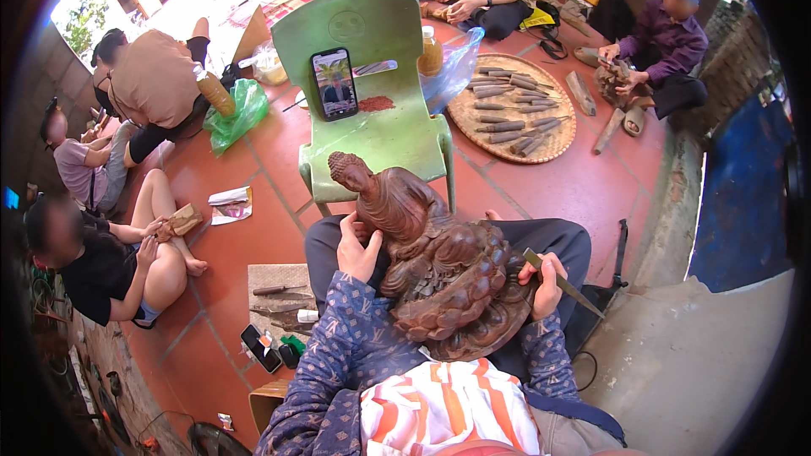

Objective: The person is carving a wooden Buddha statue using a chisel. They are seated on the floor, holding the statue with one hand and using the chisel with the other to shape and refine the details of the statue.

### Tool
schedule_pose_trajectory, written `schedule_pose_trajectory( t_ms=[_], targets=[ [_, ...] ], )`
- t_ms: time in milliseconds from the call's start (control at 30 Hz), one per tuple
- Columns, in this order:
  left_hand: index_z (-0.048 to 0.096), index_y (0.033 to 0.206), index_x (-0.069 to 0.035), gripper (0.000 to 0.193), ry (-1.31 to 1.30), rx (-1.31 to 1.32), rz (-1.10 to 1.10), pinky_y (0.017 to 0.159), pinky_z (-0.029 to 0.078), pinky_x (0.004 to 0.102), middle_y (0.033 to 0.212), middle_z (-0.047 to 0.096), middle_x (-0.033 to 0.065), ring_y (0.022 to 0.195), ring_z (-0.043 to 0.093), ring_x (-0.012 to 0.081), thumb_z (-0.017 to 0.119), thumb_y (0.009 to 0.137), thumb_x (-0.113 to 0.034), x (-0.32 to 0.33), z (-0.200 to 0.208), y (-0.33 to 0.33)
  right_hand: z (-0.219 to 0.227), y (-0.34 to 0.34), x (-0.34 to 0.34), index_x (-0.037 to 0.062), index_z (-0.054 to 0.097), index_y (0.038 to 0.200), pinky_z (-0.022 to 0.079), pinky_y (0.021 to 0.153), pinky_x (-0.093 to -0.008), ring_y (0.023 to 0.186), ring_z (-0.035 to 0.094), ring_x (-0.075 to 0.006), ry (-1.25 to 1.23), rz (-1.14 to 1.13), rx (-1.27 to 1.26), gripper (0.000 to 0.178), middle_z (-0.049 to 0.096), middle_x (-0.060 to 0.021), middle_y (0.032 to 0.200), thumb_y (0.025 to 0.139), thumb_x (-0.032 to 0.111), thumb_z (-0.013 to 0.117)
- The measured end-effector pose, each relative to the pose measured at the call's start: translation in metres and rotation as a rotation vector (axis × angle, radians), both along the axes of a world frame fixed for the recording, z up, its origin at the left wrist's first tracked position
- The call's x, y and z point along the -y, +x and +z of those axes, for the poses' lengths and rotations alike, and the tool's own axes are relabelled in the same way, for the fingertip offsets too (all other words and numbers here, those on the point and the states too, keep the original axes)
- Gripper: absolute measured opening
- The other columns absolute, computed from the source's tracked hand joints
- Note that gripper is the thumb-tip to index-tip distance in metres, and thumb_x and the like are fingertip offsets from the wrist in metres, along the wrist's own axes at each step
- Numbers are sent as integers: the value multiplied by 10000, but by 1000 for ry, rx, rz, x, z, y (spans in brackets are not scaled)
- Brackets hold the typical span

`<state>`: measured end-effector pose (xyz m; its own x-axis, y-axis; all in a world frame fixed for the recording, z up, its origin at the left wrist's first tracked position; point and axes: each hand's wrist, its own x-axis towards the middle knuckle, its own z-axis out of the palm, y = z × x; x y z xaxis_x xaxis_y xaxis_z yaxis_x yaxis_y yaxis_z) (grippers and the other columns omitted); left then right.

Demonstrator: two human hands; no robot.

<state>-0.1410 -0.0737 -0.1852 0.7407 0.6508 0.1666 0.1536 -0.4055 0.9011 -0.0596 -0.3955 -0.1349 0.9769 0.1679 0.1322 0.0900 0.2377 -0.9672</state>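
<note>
A dark brown carved wooden Buddha statue (431, 245) lies tilted across my lap, its head to the upper left and its lotus base to the lower right. My left hand (359, 249) grips the statue by its shoulder, thumb and fingers curled against the wood. Beside the base, my right hand (547, 287) is closed around a thin, flat metal file (581, 297), whose tapered end points down to the right. Some fingers of the right hand are hidden behind the base and the file. A striped orange and white cloth (448, 409) covers my middle.
Ahead stands a green plastic chair (367, 139) with a propped phone (334, 84). A round woven tray (562, 139) of several carving tools lies right of it. Left of my knee are a mat (283, 277) with tools and another phone (261, 348). Several people sit around, some holding wood.
</note>
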Motion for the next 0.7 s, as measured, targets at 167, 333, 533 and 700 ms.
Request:
schedule_pose_trajectory(
  t_ms=[167, 333, 533, 700],
  targets=[
    [412, 1282, 24, 545, 54, -56, 8, 779, 525, 334, 972, 624, 139, 860, 649, 224, 689, 832, -110, -1, 0, -1, -1, 0, -1, 14, 497, 762, 445, 568, -253, 572, 525, -142, 15, 1, -1, 341, 589, -116, 684, 994, 245, 402],
    [408, 1284, 26, 545, 68, -73, 9, 781, 528, 328, 986, 621, 142, 858, 649, 216, 689, 836, -105, 0, 0, -2, -2, 0, 0, 17, 495, 762, 446, 576, -252, 579, 527, -141, 14, 16, 14, 344, 589, -114, 687, 1000, 245, 397],
    [410, 1285, 19, 548, 76, -74, 26, 776, 528, 335, 984, 624, 147, 855, 652, 228, 691, 833, -112, 1, 2, -3, 0, -2, -2, 16, 496, 763, 445, 578, -254, 584, 530, -138, 3, 10, -5, 348, 590, -111, 689, 1003, 246, 396],
    [411, 1286, 15, 550, 105, -69, 23, 770, 529, 339, 978, 626, 147, 853, 652, 229, 691, 833, -122, 1, -2, -1, 0, -1, 0, 13, 502, 764, 447, 580, -256, 578, 530, -137, 25, 8, 9, 348, 594, -110, 684, 1002, 246, 402]
  ],
)
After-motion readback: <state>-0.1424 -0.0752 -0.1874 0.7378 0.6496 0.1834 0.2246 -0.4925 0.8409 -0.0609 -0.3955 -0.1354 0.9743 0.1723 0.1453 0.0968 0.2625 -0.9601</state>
